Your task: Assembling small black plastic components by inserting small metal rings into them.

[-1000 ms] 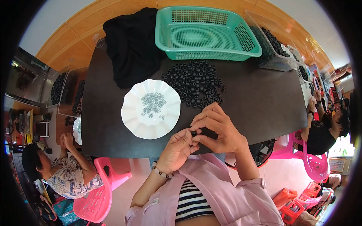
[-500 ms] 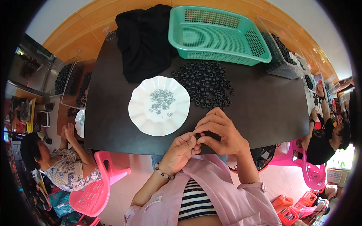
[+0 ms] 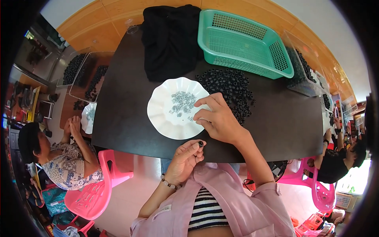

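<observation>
My left hand (image 3: 184,159) is closed, pinching a small black cylindrical piece with a hole (image 3: 201,144) between thumb and fingertips just off the table's near edge. My right hand (image 3: 221,118) reaches over the right side of a white scalloped plate (image 3: 161,124), its fingers curved and apart. Nothing shows between those fingers, though their tips partly hide the plate there. Tiny clear pieces (image 3: 183,102) lie scattered on the plate. Behind my right hand spreads a pile of black cylindrical pieces (image 3: 227,83), partly covered by the hand.
On the dark table (image 3: 284,122) lie a black cloth (image 3: 167,43) and a green mesh basket (image 3: 242,43). Clear bins of black pieces stand at right (image 3: 306,79) and left (image 3: 83,79). One person (image 3: 67,162) sits at left, another (image 3: 339,158) at right.
My right hand has left the black piece and moved up and left over the plate, its fingers spreading. My left hand keeps the piece. The whole view has shifted slightly.
</observation>
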Available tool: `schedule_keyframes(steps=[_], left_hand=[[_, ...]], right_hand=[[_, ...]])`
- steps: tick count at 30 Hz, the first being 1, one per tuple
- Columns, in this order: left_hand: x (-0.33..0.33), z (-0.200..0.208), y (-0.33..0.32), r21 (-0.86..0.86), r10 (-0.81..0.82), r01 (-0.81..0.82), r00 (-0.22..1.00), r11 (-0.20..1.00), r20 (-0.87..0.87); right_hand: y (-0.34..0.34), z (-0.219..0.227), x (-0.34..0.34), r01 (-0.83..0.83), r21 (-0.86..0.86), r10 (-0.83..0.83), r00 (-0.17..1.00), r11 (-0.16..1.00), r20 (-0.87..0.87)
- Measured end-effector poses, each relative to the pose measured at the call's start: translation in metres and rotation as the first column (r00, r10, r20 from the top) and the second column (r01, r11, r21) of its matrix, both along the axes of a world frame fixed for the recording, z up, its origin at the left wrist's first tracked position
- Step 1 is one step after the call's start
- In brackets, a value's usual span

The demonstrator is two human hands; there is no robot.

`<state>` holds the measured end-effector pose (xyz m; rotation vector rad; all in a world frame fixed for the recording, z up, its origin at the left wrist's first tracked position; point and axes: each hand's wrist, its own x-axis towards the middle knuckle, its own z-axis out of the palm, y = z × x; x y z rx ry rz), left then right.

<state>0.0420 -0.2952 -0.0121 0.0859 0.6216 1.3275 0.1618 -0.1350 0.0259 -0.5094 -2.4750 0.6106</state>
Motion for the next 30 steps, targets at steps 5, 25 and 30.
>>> schedule_keyframes(steps=[5,25,30], left_hand=[[-0.002,-0.002,-0.002,0.011,0.006,-0.007,1.0,1.0,0.026],[-0.003,0.0,-0.002,0.02,0.0,0.0,1.0,1.0,0.0],[-0.005,0.011,-0.003,0.03,0.038,-0.031,0.956,0.999,-0.291]], right_hand=[[0.003,-0.014,-0.013,0.005,0.047,-0.008,0.998,0.999,0.07],[0.003,0.003,-0.012,0.107,-0.102,-0.114,0.991,0.989,-0.066],[0.006,-0.007,-0.009,0.105,-0.095,-0.111,0.992,0.99,-0.065]])
